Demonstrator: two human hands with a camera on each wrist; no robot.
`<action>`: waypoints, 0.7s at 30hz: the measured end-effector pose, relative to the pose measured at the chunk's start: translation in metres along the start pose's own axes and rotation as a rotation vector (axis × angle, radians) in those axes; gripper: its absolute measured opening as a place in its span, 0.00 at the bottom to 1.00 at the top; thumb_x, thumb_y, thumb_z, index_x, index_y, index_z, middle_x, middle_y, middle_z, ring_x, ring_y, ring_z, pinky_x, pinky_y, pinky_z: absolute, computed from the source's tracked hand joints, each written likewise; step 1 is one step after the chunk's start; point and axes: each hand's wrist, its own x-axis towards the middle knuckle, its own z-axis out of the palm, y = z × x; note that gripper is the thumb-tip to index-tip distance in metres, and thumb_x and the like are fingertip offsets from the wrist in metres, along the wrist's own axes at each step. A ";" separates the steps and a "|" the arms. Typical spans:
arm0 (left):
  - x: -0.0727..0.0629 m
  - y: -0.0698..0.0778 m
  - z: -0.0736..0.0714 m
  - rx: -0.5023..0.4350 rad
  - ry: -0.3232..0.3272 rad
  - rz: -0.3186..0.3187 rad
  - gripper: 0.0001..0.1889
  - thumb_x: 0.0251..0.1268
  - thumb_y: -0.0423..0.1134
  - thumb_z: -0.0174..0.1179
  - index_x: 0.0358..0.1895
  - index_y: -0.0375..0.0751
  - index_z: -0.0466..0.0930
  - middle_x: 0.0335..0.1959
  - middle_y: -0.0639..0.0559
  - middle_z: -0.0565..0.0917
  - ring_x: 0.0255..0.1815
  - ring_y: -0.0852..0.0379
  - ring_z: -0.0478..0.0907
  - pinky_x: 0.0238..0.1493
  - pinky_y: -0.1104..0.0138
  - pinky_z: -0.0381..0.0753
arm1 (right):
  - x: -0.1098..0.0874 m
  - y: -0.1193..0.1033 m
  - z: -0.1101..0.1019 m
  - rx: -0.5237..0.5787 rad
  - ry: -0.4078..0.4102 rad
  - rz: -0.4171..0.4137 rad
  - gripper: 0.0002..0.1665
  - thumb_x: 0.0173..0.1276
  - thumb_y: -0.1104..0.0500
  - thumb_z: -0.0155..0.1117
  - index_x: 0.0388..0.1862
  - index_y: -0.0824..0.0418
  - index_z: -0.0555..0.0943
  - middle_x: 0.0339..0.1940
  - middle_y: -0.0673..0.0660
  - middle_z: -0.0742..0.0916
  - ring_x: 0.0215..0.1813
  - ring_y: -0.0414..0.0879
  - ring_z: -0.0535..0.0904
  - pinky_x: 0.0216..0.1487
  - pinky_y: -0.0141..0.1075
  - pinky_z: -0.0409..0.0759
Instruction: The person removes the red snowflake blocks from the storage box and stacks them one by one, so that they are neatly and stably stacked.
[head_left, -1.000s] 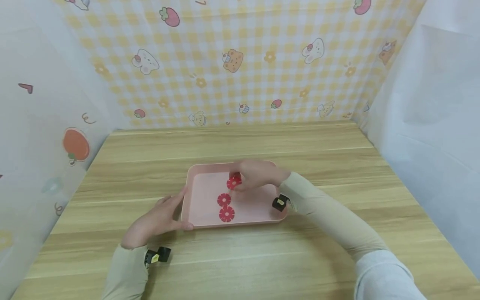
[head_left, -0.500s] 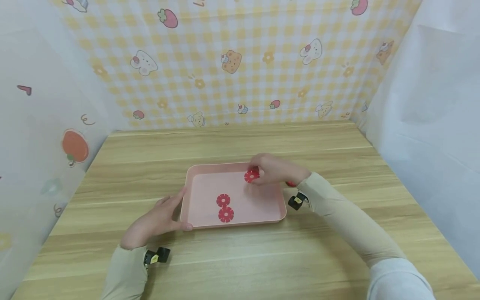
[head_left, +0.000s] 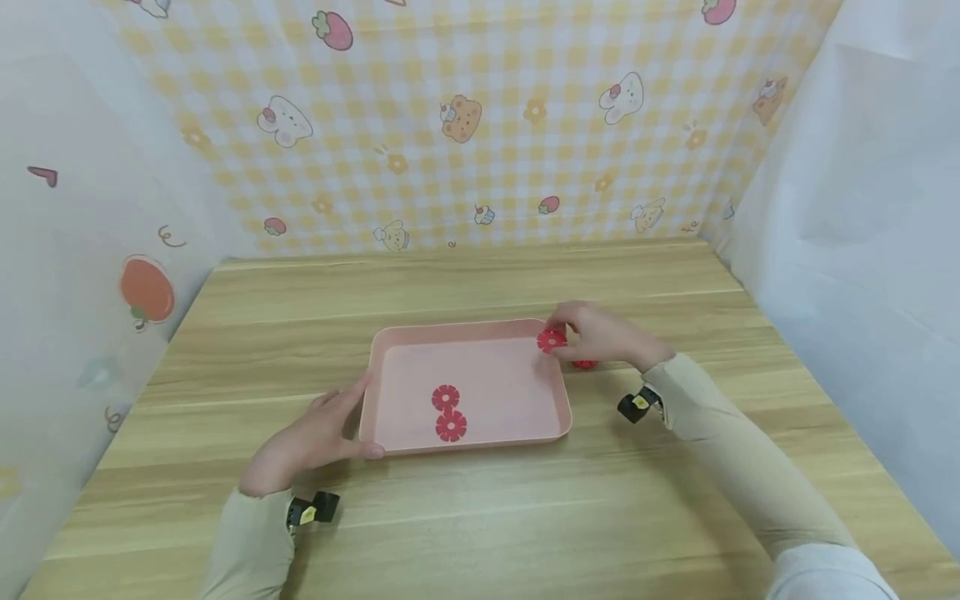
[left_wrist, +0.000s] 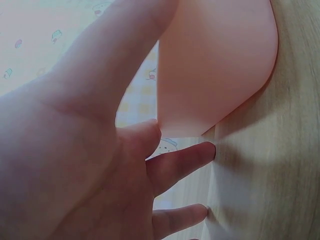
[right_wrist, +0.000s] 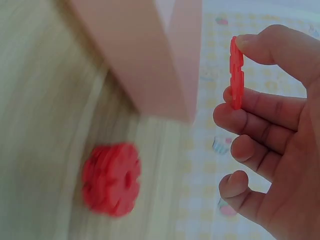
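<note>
A shallow pink tray (head_left: 510,400) lies on the table. My left hand (head_left: 311,437) rests at its left end, fingers spread along the side and the thumb at the near left corner. Two red interlocking discs, a farther one (head_left: 446,397) and a nearer one (head_left: 451,426), lie in the tray edge to edge. Over the far right corner my right hand (head_left: 600,335) pinches a third red disc (right_wrist: 236,72) between thumb and fingertips. Below that hand, just outside the tray's right side, a small stack of red discs (right_wrist: 112,180) stands on the table; the hand partly hides it in the head view.
The wood-grain table (head_left: 465,525) reaches back to a yellow checked cloth (head_left: 510,150) with cartoon prints. Pale sheets hang at the left (head_left: 75,275) and right (head_left: 862,208). Each wrist bears a small black camera.
My right hand has carried the pinched disc rightward from mid-tray to the far right corner, bringing the stack outside into sight. My left hand and the other two discs have stayed put.
</note>
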 end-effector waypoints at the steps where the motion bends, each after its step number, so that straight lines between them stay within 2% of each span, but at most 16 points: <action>1: 0.000 0.000 0.000 0.002 0.000 0.002 0.62 0.45 0.61 0.70 0.76 0.35 0.42 0.72 0.32 0.59 0.67 0.21 0.53 0.61 0.32 0.59 | -0.003 0.003 0.000 -0.004 0.005 0.010 0.16 0.58 0.55 0.70 0.43 0.61 0.83 0.34 0.50 0.82 0.38 0.51 0.77 0.38 0.36 0.75; 11: 0.001 0.000 0.001 -0.001 -0.007 -0.008 0.62 0.46 0.62 0.69 0.76 0.36 0.41 0.73 0.32 0.58 0.67 0.19 0.51 0.61 0.31 0.59 | -0.026 0.033 0.009 -0.067 0.081 0.042 0.13 0.56 0.55 0.70 0.38 0.58 0.84 0.33 0.50 0.81 0.35 0.48 0.75 0.35 0.34 0.73; 15: 0.002 -0.001 0.001 0.008 0.002 0.008 0.62 0.46 0.63 0.69 0.76 0.35 0.41 0.72 0.32 0.59 0.67 0.19 0.52 0.61 0.31 0.58 | -0.032 0.038 0.013 -0.062 0.081 0.084 0.15 0.56 0.52 0.72 0.39 0.59 0.84 0.34 0.50 0.80 0.37 0.46 0.74 0.38 0.36 0.74; 21: 0.003 -0.004 0.002 -0.013 -0.009 -0.009 0.63 0.45 0.64 0.69 0.77 0.39 0.39 0.72 0.32 0.59 0.68 0.20 0.51 0.61 0.31 0.58 | -0.039 0.043 0.017 -0.056 0.065 0.148 0.19 0.55 0.53 0.74 0.42 0.61 0.84 0.37 0.50 0.81 0.40 0.44 0.77 0.43 0.40 0.79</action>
